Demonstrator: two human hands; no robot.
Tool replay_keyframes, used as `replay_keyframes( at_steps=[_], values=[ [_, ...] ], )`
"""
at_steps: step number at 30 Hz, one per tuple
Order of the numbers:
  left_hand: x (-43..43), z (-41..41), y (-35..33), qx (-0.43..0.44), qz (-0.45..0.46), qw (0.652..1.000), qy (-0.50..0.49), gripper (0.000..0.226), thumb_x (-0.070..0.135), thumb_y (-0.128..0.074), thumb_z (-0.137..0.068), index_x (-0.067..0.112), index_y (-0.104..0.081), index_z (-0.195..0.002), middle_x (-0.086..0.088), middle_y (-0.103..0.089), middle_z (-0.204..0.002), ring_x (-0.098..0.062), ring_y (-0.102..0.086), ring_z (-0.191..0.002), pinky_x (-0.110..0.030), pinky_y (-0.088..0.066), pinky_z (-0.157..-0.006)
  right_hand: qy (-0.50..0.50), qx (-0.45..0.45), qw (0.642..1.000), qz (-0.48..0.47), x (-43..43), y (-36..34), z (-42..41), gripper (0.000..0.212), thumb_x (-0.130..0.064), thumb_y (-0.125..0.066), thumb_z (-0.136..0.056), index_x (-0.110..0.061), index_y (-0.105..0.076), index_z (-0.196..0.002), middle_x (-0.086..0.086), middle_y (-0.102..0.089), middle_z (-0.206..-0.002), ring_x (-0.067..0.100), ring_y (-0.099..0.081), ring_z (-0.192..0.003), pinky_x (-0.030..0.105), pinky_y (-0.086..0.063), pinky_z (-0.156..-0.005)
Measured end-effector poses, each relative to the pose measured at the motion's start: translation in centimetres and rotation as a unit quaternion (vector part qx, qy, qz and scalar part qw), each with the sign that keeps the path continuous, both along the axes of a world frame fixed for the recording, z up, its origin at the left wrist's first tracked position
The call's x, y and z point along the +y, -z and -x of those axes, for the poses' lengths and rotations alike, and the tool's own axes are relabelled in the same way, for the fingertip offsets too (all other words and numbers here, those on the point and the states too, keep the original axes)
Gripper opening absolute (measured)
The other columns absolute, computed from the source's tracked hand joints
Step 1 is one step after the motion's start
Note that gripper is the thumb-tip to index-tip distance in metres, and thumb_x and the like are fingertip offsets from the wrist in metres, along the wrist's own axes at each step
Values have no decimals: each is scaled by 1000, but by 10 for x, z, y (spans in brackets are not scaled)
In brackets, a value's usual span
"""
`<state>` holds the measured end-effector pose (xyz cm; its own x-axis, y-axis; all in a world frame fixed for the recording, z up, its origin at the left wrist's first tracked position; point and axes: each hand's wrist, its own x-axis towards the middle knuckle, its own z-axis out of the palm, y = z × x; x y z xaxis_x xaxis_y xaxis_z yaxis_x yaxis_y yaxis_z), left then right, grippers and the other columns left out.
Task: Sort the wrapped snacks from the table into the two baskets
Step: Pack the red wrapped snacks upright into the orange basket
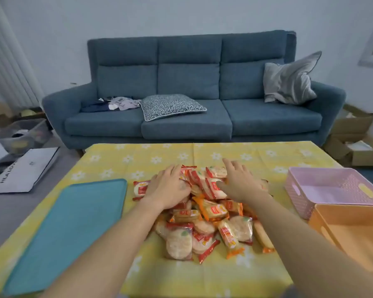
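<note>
Snacks [205, 229] under left hand [170, 187], right hand [240, 182]; teal tray [73, 222], pink basket [353, 181] flanking

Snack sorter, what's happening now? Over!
Left hand and right hand rest on the snack pile. Pink basket and orange basket look empty. Nothing blocking.

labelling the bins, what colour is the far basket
The far basket is pale pink, seen best in the head view.
</note>
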<state>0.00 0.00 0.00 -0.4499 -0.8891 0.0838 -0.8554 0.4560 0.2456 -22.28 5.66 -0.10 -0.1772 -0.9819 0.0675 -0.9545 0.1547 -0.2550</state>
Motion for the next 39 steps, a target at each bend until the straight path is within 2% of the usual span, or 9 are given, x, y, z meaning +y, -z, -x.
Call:
replay_keyframes(
  at_steps=[8,16,19,22,25,28,31,34,39],
  values=[
    [-21,41,70,127,-137,982,-11,82,53,-58,-93,29,-17,-159,-1,-30,-163,-26,-28,-149,-51,-34,-117,55,-169,982,-66,-23,76,13,77,-51,-54,-96,-18,-24,-159,13,-30,-160,36,-26,-148,50,-32,-117],
    [-25,64,83,172,-122,977,-28,74,67,-52,-89,33,-32,-151,4,-50,-144,-25,-33,-141,-50,-25,-117,9,-157,988,-11,-32,80,-1,57,-37,-57,-91,-21,-52,-146,2,-50,-147,24,-49,-133,40,-46,-104],
    [-30,62,79,282,-146,947,-58,75,54,-72,-83,29,-39,-146,9,-56,-119,-16,-56,-114,-37,-47,-96,-30,-249,968,5,-36,71,-8,46,-22,-63,-89,-26,-62,-134,-10,-58,-133,11,-60,-113,22,-49,-81],
    [-38,49,70,310,-185,930,-72,73,27,-82,-79,29,-43,-141,5,-58,-118,-14,-61,-100,-26,-49,-78,-14,-374,925,60,-39,69,1,37,-5,-61,-88,-24,-71,-118,-9,-70,-114,8,-67,-96,27,-51,-77],
    [-49,21,57,436,-240,855,-144,67,17,-88,-71,30,-54,-127,5,-63,-115,-14,-65,-99,-33,-55,-86,63,-211,972,80,-35,63,17,41,-15,-60,-90,-21,-62,-131,-2,-66,-121,19,-64,-100,31,-48,-76],
    [-60,-8,57,484,-305,799,-188,58,16,-88,-62,20,-68,-116,-3,-77,-103,-25,-74,-96,-50,-57,-93,72,-11,996,-48,-29,66,32,56,-36,-61,-90,-25,-49,-144,2,-60,-134,27,-60,-119,41,-55,-85],
    [-61,-11,64,388,-292,857,-170,37,18,-84,-67,21,-74,-103,-3,-77,-97,-26,-73,-96,-49,-56,-95,24,-31,998,-54,-29,71,32,54,-32,-62,-91,-25,-51,-143,-2,-66,-125,20,-65,-105,38,-57,-80],
    [-59,0,60,216,-219,946,-106,70,46,-76,-57,22,-66,-122,3,-58,-126,-20,-58,-115,-43,-48,-102,-39,-78,996,-17,-34,78,21,53,-20,-56,-95,-24,-48,-147,-1,-59,-138,19,-60,-115,33,-53,-88],
    [-64,0,65,99,-283,952,-65,81,60,-71,-50,25,-61,-122,3,-64,-127,-19,-60,-113,-42,-51,-98,-71,-100,992,2,-54,91,5,67,-3,-46,-94,-23,-33,-156,1,-32,-161,26,-39,-143,40,-47,-105]
  ],
)
